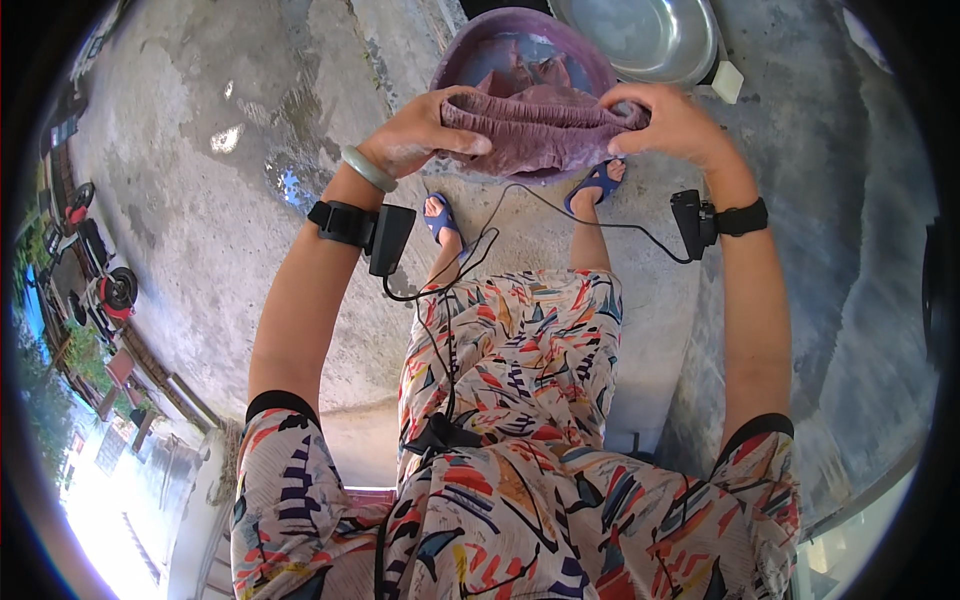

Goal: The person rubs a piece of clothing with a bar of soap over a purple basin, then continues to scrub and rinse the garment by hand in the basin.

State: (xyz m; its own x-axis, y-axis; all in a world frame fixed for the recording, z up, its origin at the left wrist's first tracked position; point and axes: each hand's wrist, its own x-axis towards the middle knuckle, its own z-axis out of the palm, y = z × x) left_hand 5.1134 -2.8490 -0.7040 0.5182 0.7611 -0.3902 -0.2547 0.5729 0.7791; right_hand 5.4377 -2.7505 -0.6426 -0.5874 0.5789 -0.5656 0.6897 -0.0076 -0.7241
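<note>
A wet mauve garment with a gathered elastic waistband point(540, 135) is stretched between my two hands; whether it is trousers or a skirt I cannot tell. My left hand point(425, 130) grips one end of the band, thumb along the near side. At the other end my right hand point(665, 125) has its fingers curled over the band and thumb beneath. Behind the garment stands a round purple basin point(450, 60) with greyish water, and more mauve cloth point(520, 75) lies in it. The garment hides the basin's near part.
A shiny metal basin point(650, 40) stands at the far right, with a white block-like object point(727, 82) beside its rim. My feet in blue sandals point(598, 182) are just on the near side. A black cable point(600, 224) hangs between my forearms. The concrete floor point(190, 200) has wet patches.
</note>
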